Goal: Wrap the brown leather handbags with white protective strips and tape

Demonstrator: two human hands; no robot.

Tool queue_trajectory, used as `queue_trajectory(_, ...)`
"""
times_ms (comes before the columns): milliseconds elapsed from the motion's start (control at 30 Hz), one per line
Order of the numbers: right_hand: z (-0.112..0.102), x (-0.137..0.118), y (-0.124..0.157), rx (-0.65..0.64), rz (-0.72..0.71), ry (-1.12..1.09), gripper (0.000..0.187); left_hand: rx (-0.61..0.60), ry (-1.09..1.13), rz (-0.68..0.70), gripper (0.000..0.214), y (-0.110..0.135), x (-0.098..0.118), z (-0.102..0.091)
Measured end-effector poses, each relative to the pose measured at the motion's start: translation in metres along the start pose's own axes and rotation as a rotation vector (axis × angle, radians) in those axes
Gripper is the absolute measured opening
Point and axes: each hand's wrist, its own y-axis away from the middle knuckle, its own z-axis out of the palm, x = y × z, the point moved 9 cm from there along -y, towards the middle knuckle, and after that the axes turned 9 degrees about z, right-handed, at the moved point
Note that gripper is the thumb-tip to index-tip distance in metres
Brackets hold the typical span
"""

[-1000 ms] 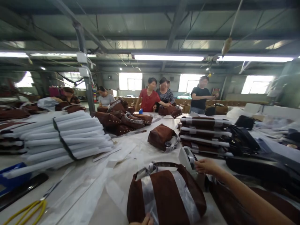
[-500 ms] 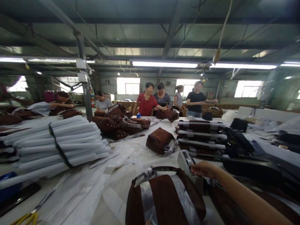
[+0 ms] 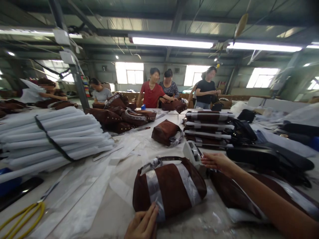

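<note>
Left hand (image 3: 142, 223) shows more: fingers together against rounded brown leather bag (image 3: 172, 186), likely steadying; right hand (image 3: 218, 162) beside it; both grips unclear.

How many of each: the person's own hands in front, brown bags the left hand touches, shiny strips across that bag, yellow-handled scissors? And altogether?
Hands, left hand and right hand: 2
Brown bag: 1
Shiny strips: 2
Yellow-handled scissors: 1
Total: 6
</note>
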Motion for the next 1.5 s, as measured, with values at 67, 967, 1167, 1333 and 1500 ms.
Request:
queue_trajectory(67, -0.002, 0.014, 0.013, 0.027, -0.016, 0.052, 0.025, -0.041, 0.051, -0.022, 0.042, -0.003, 0.002, -0.005)
queue_trajectory(967, 0.030, -0.007, 0.102, 0.161, -0.879, 1.076, 0.026, -0.176, 0.234, -0.261, 0.055, -0.006, -0.006, -0.009)
queue_trajectory(1167, 0.133, -0.014, 0.159, -0.333, -1.210, 1.284, 0.025, -0.175, 0.348, -0.487, 0.055, -0.005, -0.023, -0.007)
queue_trajectory(1333, 0.227, -0.003, 0.171, -0.679, -1.232, 1.358, 0.024, -0.145, 0.400, -0.589, 0.058, -0.001, -0.027, -0.003)
queue_trajectory(1500, 0.291, 0.022, 0.154, -0.830, -1.235, 1.601, 0.022, -0.124, 0.355, -0.652, 0.064, 0.007, -0.028, 0.002)
